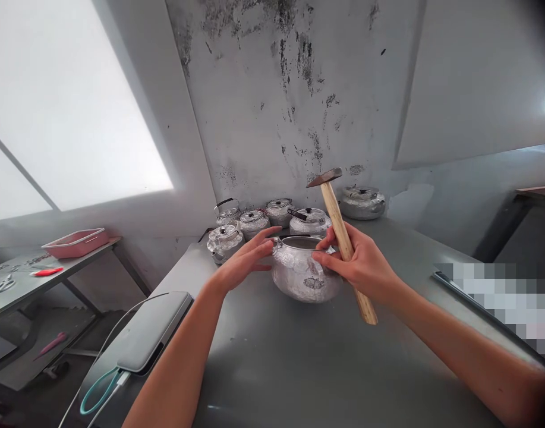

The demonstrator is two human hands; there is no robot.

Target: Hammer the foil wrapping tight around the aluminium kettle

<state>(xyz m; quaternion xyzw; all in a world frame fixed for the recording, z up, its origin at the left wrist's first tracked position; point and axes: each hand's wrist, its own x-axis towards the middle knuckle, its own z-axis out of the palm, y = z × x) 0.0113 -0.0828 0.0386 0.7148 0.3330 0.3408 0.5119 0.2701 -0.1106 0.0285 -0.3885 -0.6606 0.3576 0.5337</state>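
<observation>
A lidless silver kettle body (299,279) with an embossed, patterned surface is in front of me, upright, between my hands. My right hand (355,255) is wrapped around the wooden handle of a hammer (337,220), whose dark metal head points up. Thumb and fingertips of that same hand touch the kettle's right rim. On the other side, my left hand (243,261) has its fingers stretched out and apart, at the kettle's left rim by a small wire loop. I cannot tell whether the kettle rests on the table or hangs just above it.
Several finished-looking kettles (254,223) with lids stand at the back of the grey table (272,374); another kettle (364,202) is at the back right. A grey case (154,330) with cables lies left. A pink basket (76,242) sits on a side table.
</observation>
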